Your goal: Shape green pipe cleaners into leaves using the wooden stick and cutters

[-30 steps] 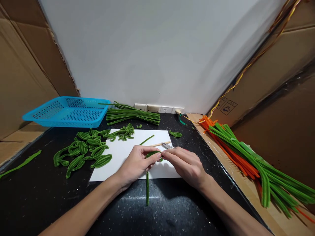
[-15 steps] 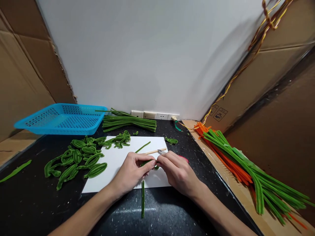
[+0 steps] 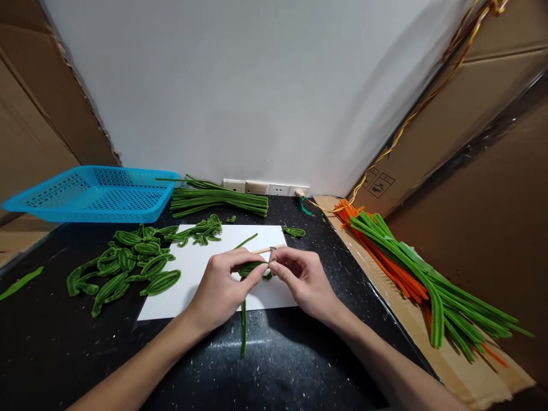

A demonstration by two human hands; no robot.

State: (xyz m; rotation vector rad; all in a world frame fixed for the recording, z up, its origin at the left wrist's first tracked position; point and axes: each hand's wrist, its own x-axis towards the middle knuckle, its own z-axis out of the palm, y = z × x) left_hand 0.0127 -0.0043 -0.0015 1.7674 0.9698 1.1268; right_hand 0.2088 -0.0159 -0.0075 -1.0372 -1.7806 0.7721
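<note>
Both my hands meet over a white sheet [image 3: 201,268] on a black counter. My left hand [image 3: 225,285] pinches a green pipe cleaner [image 3: 244,325] whose upper part is bent into a loop between my fingers; its straight tail runs down toward me over the counter. My right hand [image 3: 302,279] pinches the loop's other end with thumb and forefinger. Just behind my fingers lie a thin wooden stick [image 3: 268,249] and a small metal tool, mostly hidden. A loose green piece [image 3: 246,241] lies on the sheet.
A heap of folded green leaf shapes [image 3: 128,265] lies at the left. A blue basket [image 3: 92,194] stands behind it. Straight green stems [image 3: 218,202] lie by the wall sockets. Green and orange stems [image 3: 411,268] are piled on cardboard at the right.
My right fingers have curled from lying flat into a pinch at the loop. The view has shifted slightly; my hands stay at the same spot on the sheet.
</note>
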